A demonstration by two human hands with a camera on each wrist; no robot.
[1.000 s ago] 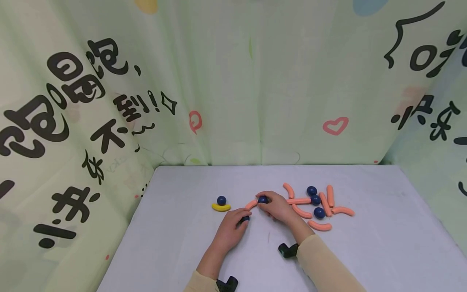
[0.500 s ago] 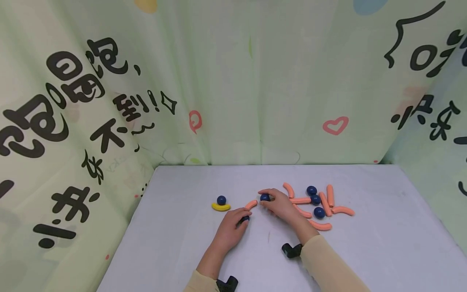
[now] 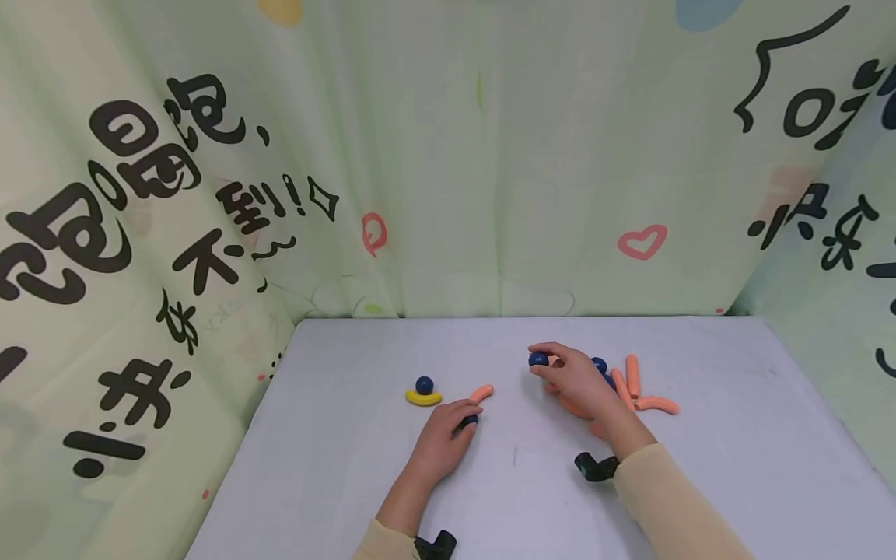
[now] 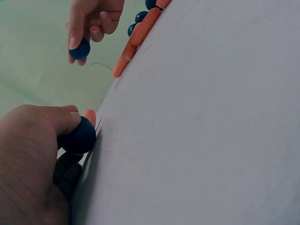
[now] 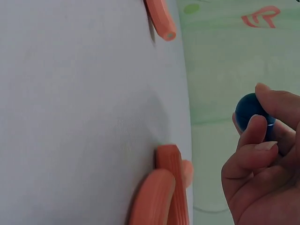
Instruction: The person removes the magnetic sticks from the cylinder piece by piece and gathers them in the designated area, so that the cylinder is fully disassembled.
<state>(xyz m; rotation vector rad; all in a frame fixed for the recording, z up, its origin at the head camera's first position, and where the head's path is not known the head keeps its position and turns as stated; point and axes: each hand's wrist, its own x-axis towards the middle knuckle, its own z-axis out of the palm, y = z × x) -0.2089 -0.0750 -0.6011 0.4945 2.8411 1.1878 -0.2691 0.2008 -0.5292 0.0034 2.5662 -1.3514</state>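
In the head view my left hand [image 3: 442, 442] stays low at the table and holds a dark blue ball [image 4: 79, 137] between thumb and fingers. Just beyond its fingertips lies a short, curved pink sausage-shaped piece [image 3: 481, 393]. My right hand [image 3: 577, 379] pinches a second dark blue ball [image 5: 251, 110], held up off the table in the right wrist view. Beneath and behind that hand are several pink sausage-shaped pieces [image 3: 633, 375] and blue balls [image 3: 599, 364], partly hidden by the hand and forearm.
Left of the hands, a yellow banana-shaped piece [image 3: 423, 399] lies with a blue ball [image 3: 424, 384] against or on it; I cannot tell which. A white cloth covers the table [image 3: 336, 467]. Printed curtains [image 3: 448, 155] enclose the back and sides.
My right hand has lifted the blue ball and carried it right and away from me, over the pink pieces. The left hand has stayed in place with its ball.
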